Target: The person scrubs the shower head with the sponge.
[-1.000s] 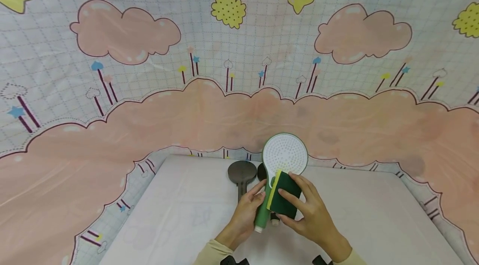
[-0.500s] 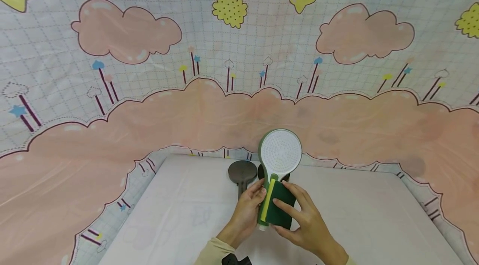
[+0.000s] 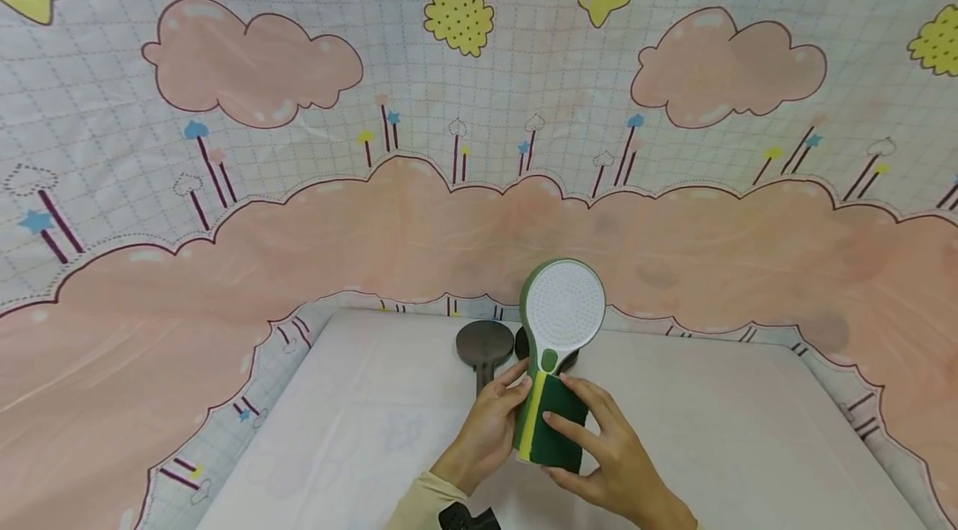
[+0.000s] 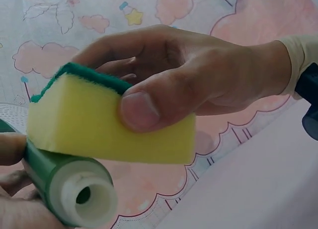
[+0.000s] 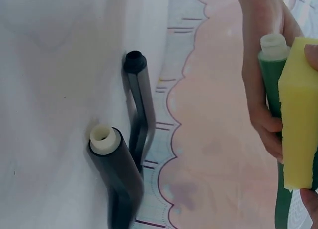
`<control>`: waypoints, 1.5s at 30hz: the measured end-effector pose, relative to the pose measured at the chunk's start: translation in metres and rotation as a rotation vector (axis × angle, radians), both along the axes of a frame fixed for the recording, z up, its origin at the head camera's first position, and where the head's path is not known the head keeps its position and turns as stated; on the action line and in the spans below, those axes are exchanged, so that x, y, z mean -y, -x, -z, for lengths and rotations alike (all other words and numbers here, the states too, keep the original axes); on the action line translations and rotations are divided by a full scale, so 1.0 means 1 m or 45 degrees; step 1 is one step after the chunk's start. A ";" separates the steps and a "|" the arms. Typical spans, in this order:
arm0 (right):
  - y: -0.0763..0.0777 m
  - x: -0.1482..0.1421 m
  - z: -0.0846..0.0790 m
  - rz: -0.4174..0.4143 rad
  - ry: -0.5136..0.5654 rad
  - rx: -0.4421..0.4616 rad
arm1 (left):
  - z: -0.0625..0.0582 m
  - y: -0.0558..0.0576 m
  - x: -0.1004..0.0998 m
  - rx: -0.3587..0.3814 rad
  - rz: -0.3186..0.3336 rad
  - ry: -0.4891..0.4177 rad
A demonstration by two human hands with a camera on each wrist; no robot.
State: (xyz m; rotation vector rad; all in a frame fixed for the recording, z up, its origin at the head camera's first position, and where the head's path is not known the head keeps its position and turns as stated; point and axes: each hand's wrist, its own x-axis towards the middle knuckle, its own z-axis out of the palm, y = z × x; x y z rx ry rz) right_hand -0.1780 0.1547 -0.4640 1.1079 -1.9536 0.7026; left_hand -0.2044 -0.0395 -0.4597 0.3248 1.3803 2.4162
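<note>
In the head view my left hand (image 3: 482, 434) grips the handle of a green shower head (image 3: 566, 305), its white spray face turned toward me and raised. My right hand (image 3: 629, 459) pinches a yellow sponge (image 3: 560, 426) with a dark green scouring side, thumb on the yellow foam in the left wrist view. The sponge lies along the handle, covering most of it from the head camera. From the left wrist, the yellow foam (image 4: 109, 124) rests right at the green handle (image 4: 47, 174), near its white threaded end (image 4: 94, 199).
Behind the hands, two dark shower heads lie on the white table (image 3: 337, 413): one grey-black (image 3: 485, 343) at left, the other (image 3: 521, 344) mostly hidden. Their handles (image 5: 124, 174) show in the right wrist view. A patterned cloth (image 3: 374, 239) hangs behind the table.
The sponge has slid down the handle, from just under the spray face to the lower end, with my right hand. The shower head has shifted slightly left and turned a little.
</note>
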 end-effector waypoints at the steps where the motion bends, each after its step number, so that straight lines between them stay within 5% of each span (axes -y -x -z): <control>1: 0.000 0.000 0.000 -0.008 0.001 -0.006 | 0.000 0.000 0.000 -0.002 0.006 0.000; 12: 0.001 -0.007 -0.002 0.081 -0.050 0.021 | 0.002 0.002 0.003 -0.057 0.038 -0.053; 23: 0.005 -0.009 -0.010 0.109 -0.036 0.018 | 0.005 0.000 0.000 0.008 0.083 -0.049; 45: 0.006 -0.025 -0.007 0.164 -0.007 -0.007 | 0.005 0.001 -0.004 -0.066 -0.024 0.065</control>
